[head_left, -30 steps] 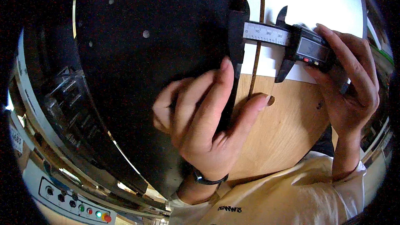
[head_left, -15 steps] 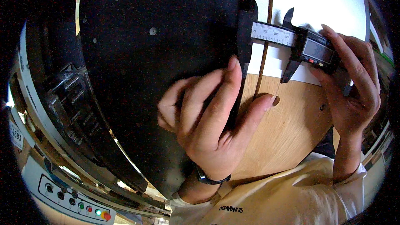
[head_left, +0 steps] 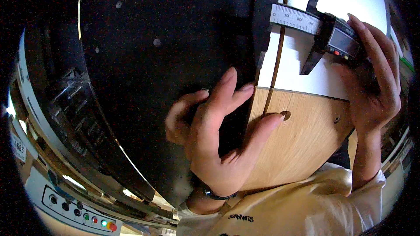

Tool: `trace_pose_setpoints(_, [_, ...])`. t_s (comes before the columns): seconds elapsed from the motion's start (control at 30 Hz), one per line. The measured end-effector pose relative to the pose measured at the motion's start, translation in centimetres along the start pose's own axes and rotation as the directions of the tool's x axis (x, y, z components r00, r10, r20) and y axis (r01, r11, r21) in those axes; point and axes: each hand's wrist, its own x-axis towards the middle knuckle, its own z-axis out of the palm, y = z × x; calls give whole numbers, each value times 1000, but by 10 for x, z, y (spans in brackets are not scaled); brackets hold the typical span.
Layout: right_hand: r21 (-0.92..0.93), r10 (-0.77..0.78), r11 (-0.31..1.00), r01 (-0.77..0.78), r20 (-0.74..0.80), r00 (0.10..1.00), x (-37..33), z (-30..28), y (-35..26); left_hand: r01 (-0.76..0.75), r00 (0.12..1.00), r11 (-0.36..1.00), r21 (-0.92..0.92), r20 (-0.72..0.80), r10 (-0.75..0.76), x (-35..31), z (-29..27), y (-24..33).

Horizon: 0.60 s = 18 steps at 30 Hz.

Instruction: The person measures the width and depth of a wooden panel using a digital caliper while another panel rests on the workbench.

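Observation:
A digital caliper (head_left: 343, 40) is in my right hand (head_left: 379, 78), fingers and thumb closed around its display end. Its jaws are spread apart, with the far jaw at the edge of the board's white part (head_left: 323, 72). The scale crosses a dark narrow groove that runs down the board. The nearer part is a light wood-grain panel (head_left: 306, 144) with a round hole. My left hand (head_left: 214, 144) has its fingers apart over the panel's left edge and the black surface. Its thumb tip rests beside the hole.
A large black surface (head_left: 131, 83) with several round metal spots lies to the left. Beyond it are machine rails and a control panel (head_left: 81, 212) with coloured buttons at the lower left. A smaller dark hole (head_left: 337, 119) sits near the panel's right side.
The caliper has moved slightly up and to the right, clear of its earlier spot. My left fingers have spread and shifted left, while the thumb stays near the hole.

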Motion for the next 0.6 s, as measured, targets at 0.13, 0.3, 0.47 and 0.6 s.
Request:
trace_pose_setpoints(0.13, [-65, -30, 997, 32, 31, 999, 6, -1, 9, -52, 998, 997, 60, 38, 50, -1, -4, -3])
trace_pose_setpoints(0.3, [-66, -5, 998, 8, 47, 999, 11, -4, 13, -74, 996, 996, 45, 56, 71, -1, -8, -6])
trace_pose_setpoints(0.47, [9, 50, 999, -50, -43, 998, 13, 9, 8, -17, 996, 999, 48, 83, 12, -6, -13, -4])
trace_pose_setpoints(0.6, [-26, 42, 999, -43, -19, 999, 18, 9, 7, 98, 993, 993, -64, -57, -102, -14, -4, -9])
